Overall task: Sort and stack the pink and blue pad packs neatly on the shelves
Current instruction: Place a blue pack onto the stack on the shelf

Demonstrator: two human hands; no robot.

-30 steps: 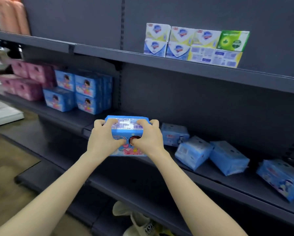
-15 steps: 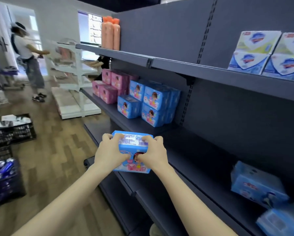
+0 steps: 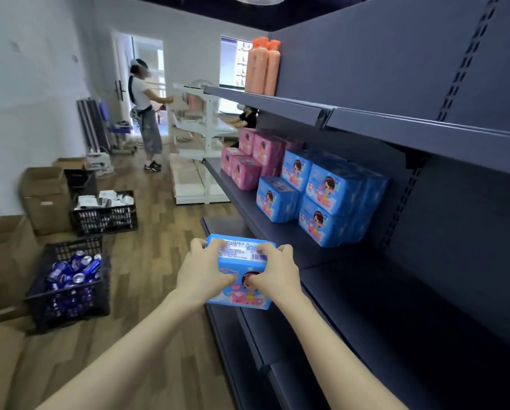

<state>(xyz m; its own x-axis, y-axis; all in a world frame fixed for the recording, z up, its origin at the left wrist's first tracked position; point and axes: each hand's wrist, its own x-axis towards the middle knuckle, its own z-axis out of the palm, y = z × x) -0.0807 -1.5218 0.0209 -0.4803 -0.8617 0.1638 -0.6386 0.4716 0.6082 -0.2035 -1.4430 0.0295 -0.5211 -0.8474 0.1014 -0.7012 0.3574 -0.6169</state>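
Hanging in front of the dark middle shelf [image 3: 366, 294] in the head view, a blue pad pack [image 3: 243, 255] is held in the air just off the shelf's front edge, not resting on it. The pack's left end is gripped by the left hand [image 3: 202, 275] and its right end by the right hand [image 3: 277, 275]. Fingers are hooked over the barcoded top face and thumbs are pressed on the printed front, so much of the front picture is covered. The pack's back and underside are hidden.

Farther along the same shelf, a stack of blue packs [image 3: 330, 199] is set two high, with a single lower pack just beside it. How many lie behind the front row cannot be told. Right beside and beyond them, pink packs [image 3: 247, 161] are stacked, their rear rows hidden.

On the upper shelf [image 3: 395, 125] orange bottles [image 3: 262, 68] are stood upright; their number is unclear. The shelving is cut off at the right edge.

On the floor, a black crate [image 3: 67, 309] of blue cans is seen, and beyond it a second crate [image 3: 104, 217] whose contents cannot be made out. Cardboard boxes [image 3: 45, 196] are partly cut off at the left. A standing person [image 3: 145, 113] at a white rack [image 3: 194, 143] is blurred.
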